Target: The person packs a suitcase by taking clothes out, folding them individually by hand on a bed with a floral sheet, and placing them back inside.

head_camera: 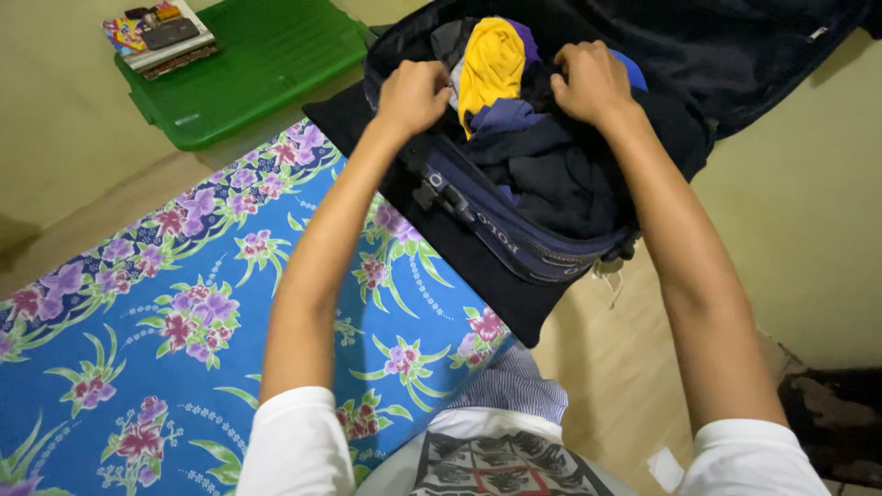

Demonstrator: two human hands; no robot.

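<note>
The left hand (pixel 412 95) is curled into a fist at the near left rim of the open suitcase (pixel 514 241), its fingers closed on the dark cloth at the edge of the packed clothes (pixel 542 165). The right hand (pixel 593 83) is also clenched, gripping dark fabric near the far right side of the pile, just beside a blue piece that shows behind the knuckles. Between the two hands lies a yellow garment (pixel 491 64), bunched and touching a bit of purple cloth at its top. Below it the pile is mostly navy and black, filling the suitcase up to its near rim.

The suitcase is dark blue with a black lid (pixel 735 55) thrown open against the far right wall, and it rests on a black cloth at the far corner of the mattress (pixel 138 321), which has a blue cover with purple flowers and green leaves. Beyond the mattress's far edge a green plastic lid (pixel 266 64) lies on the floor, and on its far left corner sits a small stack of books (pixel 161 37) with a dark pouch on top
</note>
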